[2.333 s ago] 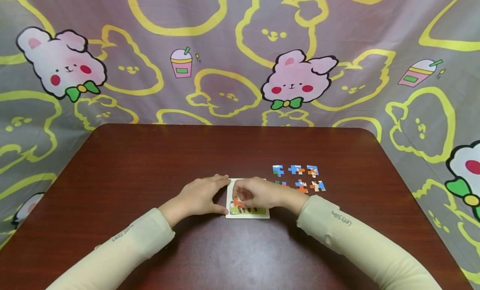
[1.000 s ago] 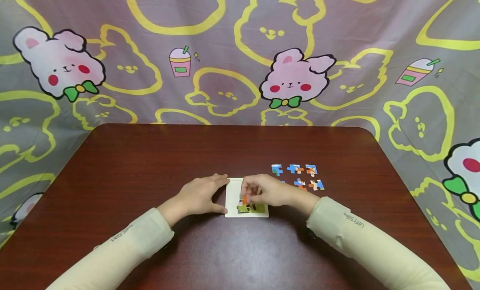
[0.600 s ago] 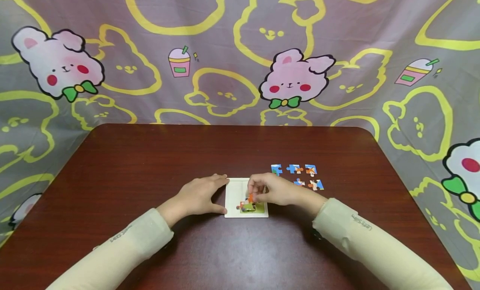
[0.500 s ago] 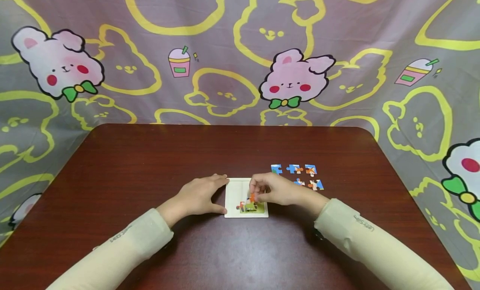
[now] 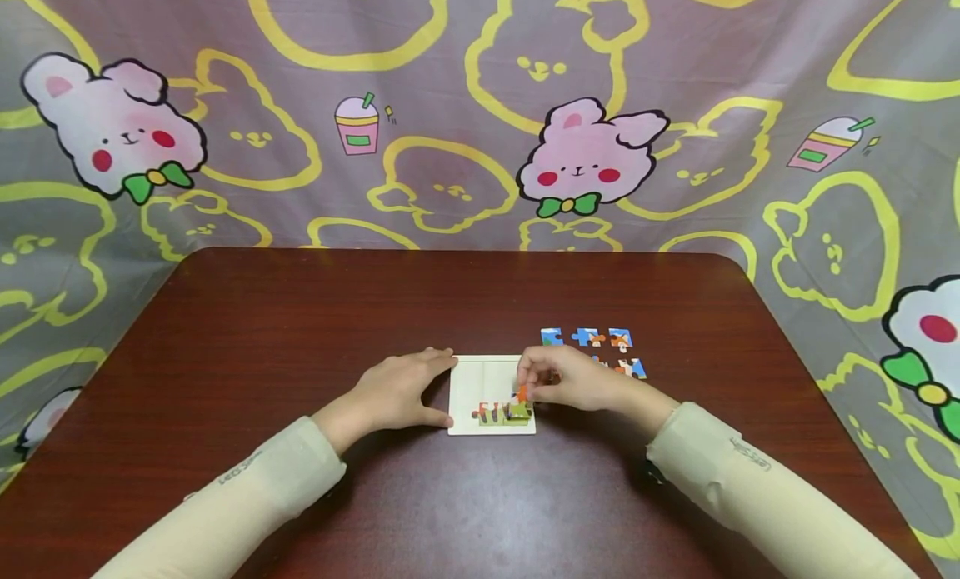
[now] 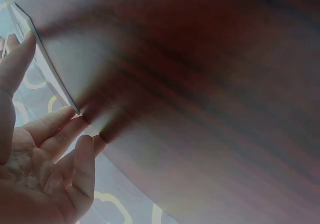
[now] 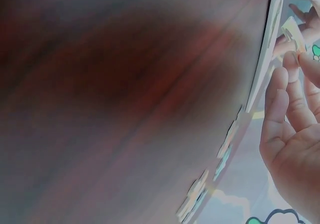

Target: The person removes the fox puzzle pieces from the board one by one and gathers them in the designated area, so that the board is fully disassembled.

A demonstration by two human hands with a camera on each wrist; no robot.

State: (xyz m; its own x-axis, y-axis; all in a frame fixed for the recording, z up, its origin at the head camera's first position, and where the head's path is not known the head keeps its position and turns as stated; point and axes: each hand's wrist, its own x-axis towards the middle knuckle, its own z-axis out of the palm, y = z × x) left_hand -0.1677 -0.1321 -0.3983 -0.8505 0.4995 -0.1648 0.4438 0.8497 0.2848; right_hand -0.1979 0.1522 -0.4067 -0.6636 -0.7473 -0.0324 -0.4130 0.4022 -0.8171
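A pale square puzzle tray (image 5: pixel 465 383) lies on the table in front of me. My left hand (image 5: pixel 390 393) rests at its left side, thumb near the lower corner and fingertips at the upper one. Between thumb and fingers, my right hand (image 5: pixel 566 377) pinches a puzzle piece (image 5: pixel 521 408) with orange and green on it. That piece is tilted over the right part of the tray, as the right wrist view also shows. Under and beside it, joined green-and-orange pieces (image 5: pixel 491 414) lie along the tray's lower part, partly covered by the held one.
Several loose puzzle pieces (image 5: pixel 588 337) in blue, orange and white lie in two rows to the tray's right; my right hand hides part of the nearer row. The brown table (image 5: pixel 337 296) ends at a patterned curtain (image 5: pixel 450 79) behind.
My right hand has moved rightward across the tray with the pinched piece, from its left part to its right part. More of the joined pieces shows. My left hand stays put.
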